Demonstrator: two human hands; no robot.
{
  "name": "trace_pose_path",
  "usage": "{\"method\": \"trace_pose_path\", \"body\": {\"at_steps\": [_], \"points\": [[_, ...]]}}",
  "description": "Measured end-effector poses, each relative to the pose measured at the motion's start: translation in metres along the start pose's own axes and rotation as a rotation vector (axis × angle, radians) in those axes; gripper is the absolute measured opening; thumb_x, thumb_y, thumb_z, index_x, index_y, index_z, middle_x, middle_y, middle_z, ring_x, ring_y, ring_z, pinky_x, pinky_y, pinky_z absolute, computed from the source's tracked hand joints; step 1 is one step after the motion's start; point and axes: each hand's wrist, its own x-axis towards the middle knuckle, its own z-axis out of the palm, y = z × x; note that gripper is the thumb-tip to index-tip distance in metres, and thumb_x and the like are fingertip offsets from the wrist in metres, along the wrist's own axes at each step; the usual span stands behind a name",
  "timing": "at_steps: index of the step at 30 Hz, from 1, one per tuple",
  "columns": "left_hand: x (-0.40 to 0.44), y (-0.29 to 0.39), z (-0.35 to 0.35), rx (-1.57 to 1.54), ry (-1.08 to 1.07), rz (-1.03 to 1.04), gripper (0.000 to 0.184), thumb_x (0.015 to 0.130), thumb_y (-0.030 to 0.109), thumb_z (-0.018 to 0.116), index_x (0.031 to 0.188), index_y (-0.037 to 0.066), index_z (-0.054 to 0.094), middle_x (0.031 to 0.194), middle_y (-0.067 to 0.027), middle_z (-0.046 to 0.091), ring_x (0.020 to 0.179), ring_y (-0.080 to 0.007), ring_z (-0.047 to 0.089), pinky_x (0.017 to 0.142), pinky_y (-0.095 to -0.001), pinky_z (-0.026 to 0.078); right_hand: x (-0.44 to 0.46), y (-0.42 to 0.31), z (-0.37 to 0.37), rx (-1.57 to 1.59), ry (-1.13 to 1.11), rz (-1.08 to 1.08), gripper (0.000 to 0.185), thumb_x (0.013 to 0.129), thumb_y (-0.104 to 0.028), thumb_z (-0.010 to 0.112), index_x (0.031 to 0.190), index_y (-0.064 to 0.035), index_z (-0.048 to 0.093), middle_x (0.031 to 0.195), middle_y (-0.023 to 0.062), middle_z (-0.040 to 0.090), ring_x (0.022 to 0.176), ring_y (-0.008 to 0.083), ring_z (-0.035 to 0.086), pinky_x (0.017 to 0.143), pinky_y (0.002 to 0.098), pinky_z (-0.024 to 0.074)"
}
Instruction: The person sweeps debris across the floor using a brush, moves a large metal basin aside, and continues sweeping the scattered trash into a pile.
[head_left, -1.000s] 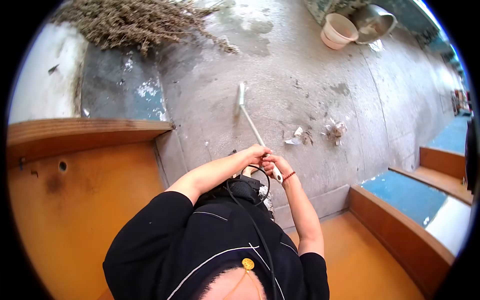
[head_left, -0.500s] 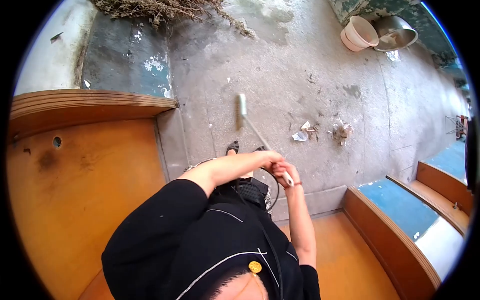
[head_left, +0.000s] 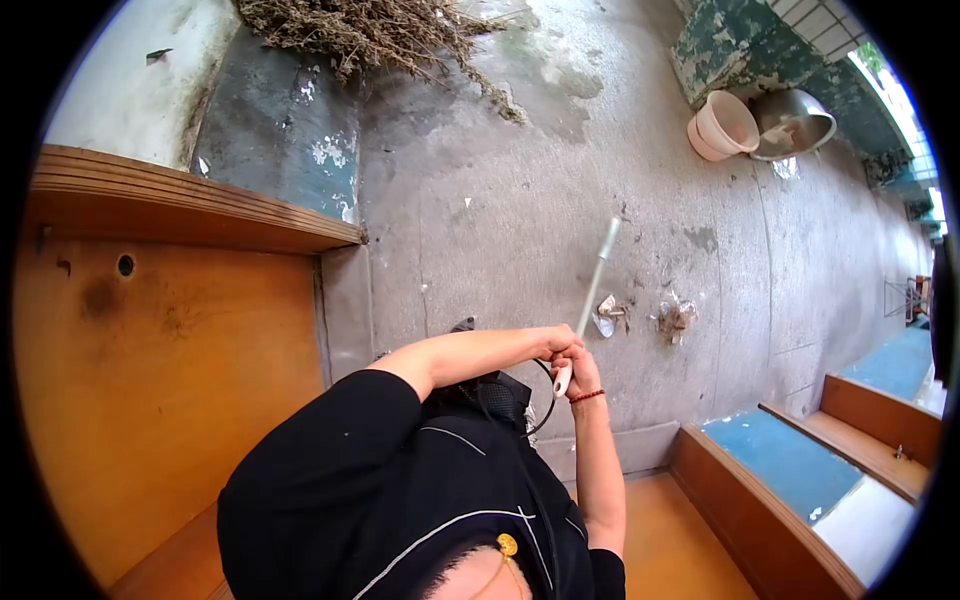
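Bare concrete floor (head_left: 500, 245) fills mid-frame. Heap of dried plants (head_left: 350, 35) on it, upper left. Metal basin (head_left: 802, 108) upper right, pale pink bucket (head_left: 706, 132) right beside it. Center: long pale-handled tool (head_left: 593, 292), slanting up to the right; I can't make out its far end, blurred. Left hand (head_left: 560, 341) wraps the handle; right hand (head_left: 581, 372) grips it lower, near the butt, hands touching. Two litter clumps (head_left: 677, 318) right of center, one just beside the shaft. Red beaded bracelet (head_left: 587, 396), right wrist.
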Motion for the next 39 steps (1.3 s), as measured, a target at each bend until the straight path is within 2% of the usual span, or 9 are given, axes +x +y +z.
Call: {"method": "trace_pose_path", "body": {"at_steps": [3, 7, 16, 20, 25, 30, 31, 33, 39], "points": [[-0.021, 0.022, -0.026, 0.012, 0.101, 0.018, 0.014, 0.071, 0.008, 0.047, 0.065, -0.004, 0.046, 0.051, -0.0047, 0.043, 0.038, -0.0133, 0.042, 0.032, -0.0229, 0.034, 0.013, -0.012, 0.019, 0.104, -0.091, 0.202, 0.005, 0.065, 0.0, 0.036, 0.067, -0.0037, 0.039, 0.051, -0.0003, 0.039, 0.038, 0.0031, 0.036, 0.034, 0.0169, 0.0332], [-0.049, 0.051, -0.098, -0.205, -0.06, -0.003, 0.01, 0.072, 0.008, 0.046, 0.068, -0.001, 0.045, 0.061, -0.005, 0.044, 0.061, -0.0189, 0.048, 0.058, -0.0325, 0.041, 0.045, -0.024, 0.052, 0.272, -0.295, 0.403, 0.006, 0.077, -0.007, 0.035, 0.073, -0.004, 0.038, 0.051, -0.0046, 0.035, 0.036, 0.0008, 0.034, 0.032, 0.0149, 0.0301], [-0.051, 0.136, -0.214, -0.345, 0.04, -0.114, 0.019, 0.075, 0.018, 0.044, 0.08, -0.001, 0.044, 0.074, -0.0109, 0.051, 0.068, -0.0193, 0.049, 0.067, -0.0327, 0.04, 0.166, -0.045, 0.147, 0.271, -0.313, 0.477, 0.017, 0.077, -0.007, 0.037, 0.089, 0.0049, 0.039, 0.057, 0.0, 0.039, 0.037, 0.0004, 0.035, 0.032, 0.012, 0.0278], [-0.038, 0.184, -0.211, -0.116, 0.038, 0.01, 0.027, 0.076, 0.019, 0.043, 0.095, 0.0, 0.041, 0.091, -0.0156, 0.051, 0.075, -0.0215, 0.05, 0.067, -0.0333, 0.041, 0.153, -0.094, 0.115, 0.473, -0.238, 0.373, 0.017, 0.076, -0.007, 0.038, 0.082, 0.0085, 0.037, 0.057, 0.0016, 0.039, 0.037, 0.0028, 0.036, 0.032, 0.0135, 0.0292], [-0.017, 0.23, -0.183, -0.007, -0.086, -0.047, 0.032, 0.076, 0.02, 0.043, 0.102, 0.002, 0.035, 0.092, -0.0159, 0.05, 0.076, -0.022, 0.05, 0.067, -0.0331, 0.041, 0.101, -0.135, 0.043, 0.635, -0.125, 0.129, 0.02, 0.077, -0.011, 0.037, 0.087, 0.0069, 0.04, 0.056, -0.0006, 0.038, 0.037, 0.0028, 0.036, 0.033, 0.0162, 0.0299], [0.013, 0.244, -0.135, 0.091, -0.19, -0.079, 0.027, 0.077, 0.018, 0.041, 0.098, 0.002, 0.039, 0.092, -0.0166, 0.05, 0.075, -0.0239, 0.05, 0.065, -0.0355, 0.041, 0.144, -0.148, 0.047, 0.268, 0.107, -0.05, 0.013, 0.072, -0.006, 0.042, 0.06, -0.0052, 0.037, 0.048, -0.0002, 0.037, 0.034, 0.005, 0.032, 0.029, 0.0183, 0.0282], [0.019, 0.247, -0.125, 0.144, -0.201, -0.065, 0.026, 0.077, 0.018, 0.041, 0.097, 0.002, 0.04, 0.091, -0.0166, 0.05, 0.076, -0.0244, 0.05, 0.066, -0.0363, 0.041, 0.156, -0.146, 0.051, 0.293, 0.009, -0.008, 0.012, 0.07, -0.003, 0.043, 0.059, -0.0052, 0.038, 0.047, 0.0002, 0.037, 0.034, 0.0069, 0.033, 0.03, 0.0191, 0.0279], [0.025, 0.259, -0.114, 0.205, -0.19, -0.069, 0.027, 0.076, 0.019, 0.042, 0.098, 0.002, 0.039, 0.092, -0.0165, 0.05, 0.077, -0.025, 0.049, 0.069, -0.0364, 0.04, 0.152, -0.15, 0.085, 0.115, 0.208, -0.093, 0.011, 0.073, -0.006, 0.039, 0.063, -0.0066, 0.036, 0.048, -0.0027, 0.035, 0.037, 0.0037, 0.033, 0.033, 0.0176, 0.0295], [0.075, 0.296, -0.118, 0.011, -0.074, -0.073, 0.027, 0.076, 0.019, 0.042, 0.097, 0.003, 0.04, 0.093, -0.0142, 0.049, 0.077, -0.0225, 0.049, 0.068, -0.0339, 0.04, 0.122, -0.208, 0.063, 0.326, -0.119, 0.055, 0.01, 0.075, -0.005, 0.041, 0.065, -0.0065, 0.04, 0.05, -0.0036, 0.037, 0.035, -0.0001, 0.031, 0.031, 0.0121, 0.0251]]}}
